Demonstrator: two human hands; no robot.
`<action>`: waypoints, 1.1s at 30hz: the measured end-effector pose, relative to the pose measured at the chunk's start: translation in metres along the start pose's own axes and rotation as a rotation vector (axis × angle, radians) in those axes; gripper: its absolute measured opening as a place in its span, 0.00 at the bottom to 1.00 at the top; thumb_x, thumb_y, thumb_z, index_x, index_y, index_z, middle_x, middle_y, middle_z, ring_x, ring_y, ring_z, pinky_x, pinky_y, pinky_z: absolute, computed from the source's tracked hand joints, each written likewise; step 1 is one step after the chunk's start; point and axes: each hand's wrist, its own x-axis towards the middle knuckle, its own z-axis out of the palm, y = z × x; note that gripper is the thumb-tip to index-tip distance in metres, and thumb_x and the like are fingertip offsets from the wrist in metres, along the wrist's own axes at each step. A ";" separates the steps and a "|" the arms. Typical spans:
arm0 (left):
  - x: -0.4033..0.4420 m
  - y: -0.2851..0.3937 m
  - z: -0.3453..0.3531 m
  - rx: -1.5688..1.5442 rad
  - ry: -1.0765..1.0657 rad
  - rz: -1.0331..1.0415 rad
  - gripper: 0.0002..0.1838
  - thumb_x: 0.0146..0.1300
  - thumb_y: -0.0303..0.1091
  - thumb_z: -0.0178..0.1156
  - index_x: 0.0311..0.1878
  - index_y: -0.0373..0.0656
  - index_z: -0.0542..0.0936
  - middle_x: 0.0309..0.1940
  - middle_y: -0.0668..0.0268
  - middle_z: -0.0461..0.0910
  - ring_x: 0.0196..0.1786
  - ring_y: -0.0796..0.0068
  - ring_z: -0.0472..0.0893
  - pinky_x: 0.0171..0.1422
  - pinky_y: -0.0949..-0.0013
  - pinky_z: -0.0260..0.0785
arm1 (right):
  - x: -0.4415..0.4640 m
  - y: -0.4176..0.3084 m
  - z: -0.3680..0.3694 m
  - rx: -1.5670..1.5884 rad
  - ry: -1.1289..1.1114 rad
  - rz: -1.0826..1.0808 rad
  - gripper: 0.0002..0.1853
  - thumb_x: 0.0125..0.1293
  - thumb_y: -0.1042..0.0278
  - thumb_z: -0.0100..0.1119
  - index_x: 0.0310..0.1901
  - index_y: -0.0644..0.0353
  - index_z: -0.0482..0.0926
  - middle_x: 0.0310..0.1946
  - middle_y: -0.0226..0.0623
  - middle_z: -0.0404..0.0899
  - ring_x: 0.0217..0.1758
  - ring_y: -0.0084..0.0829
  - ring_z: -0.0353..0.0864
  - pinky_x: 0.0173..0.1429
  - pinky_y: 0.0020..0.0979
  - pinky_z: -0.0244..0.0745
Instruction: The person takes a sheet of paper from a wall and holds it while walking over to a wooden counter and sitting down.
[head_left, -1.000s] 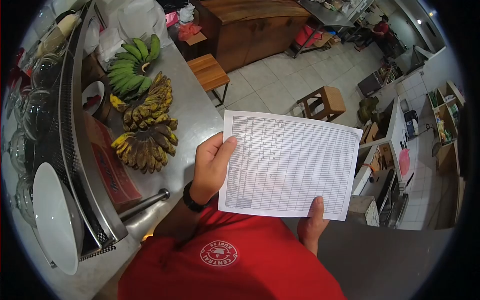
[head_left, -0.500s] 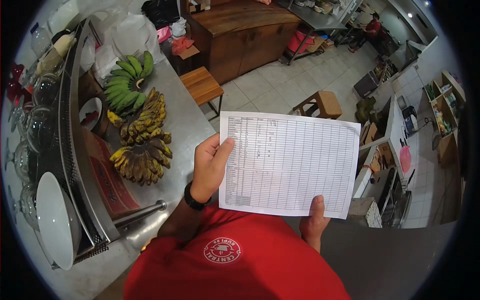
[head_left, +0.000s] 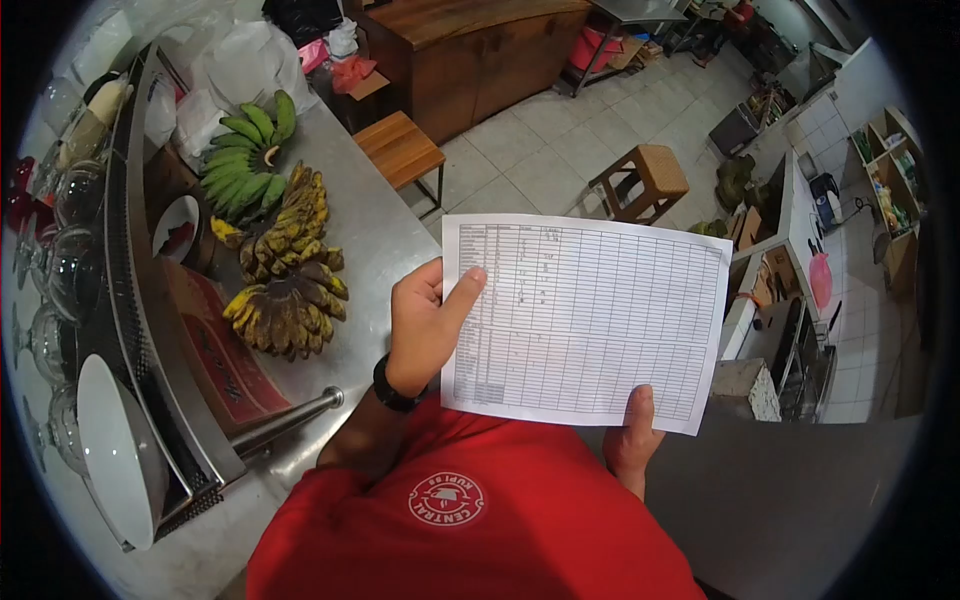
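Note:
A white sheet of paper (head_left: pixel 600 330) printed with a table is held up in front of my red shirt. Handwritten marks fill some cells in its upper left columns; the words are too small to read. My left hand (head_left: pixel 428 325), with a black watch on the wrist, grips the sheet's left edge, thumb lying on top of the print. At the lower right edge, my right hand (head_left: pixel 633 440) pinches the paper with its thumb in front. The fingers of both hands are mostly hidden behind the sheet.
On the steel counter (head_left: pixel 370 260) to the left lie green bananas (head_left: pixel 240 165) and ripe, dark-spotted bananas (head_left: pixel 290 310). A rack holds glasses and a white bowl (head_left: pixel 115 450). Beyond are a wooden stool (head_left: pixel 400 150), a woven stool (head_left: pixel 650 180) and a person (head_left: pixel 735 20) at the back.
My left thumb has slid a little further right onto the sheet. The view has shifted slightly, so the background sits higher. Both hands keep hold of the paper.

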 end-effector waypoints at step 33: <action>-0.015 -0.009 0.014 -0.058 -0.064 0.057 0.12 0.75 0.30 0.57 0.53 0.30 0.80 0.44 0.62 0.86 0.43 0.82 0.83 0.48 0.75 0.76 | -0.011 -0.011 -0.007 0.025 0.004 -0.017 0.24 0.75 0.64 0.52 0.66 0.70 0.69 0.61 0.44 0.76 0.63 0.34 0.76 0.67 0.35 0.69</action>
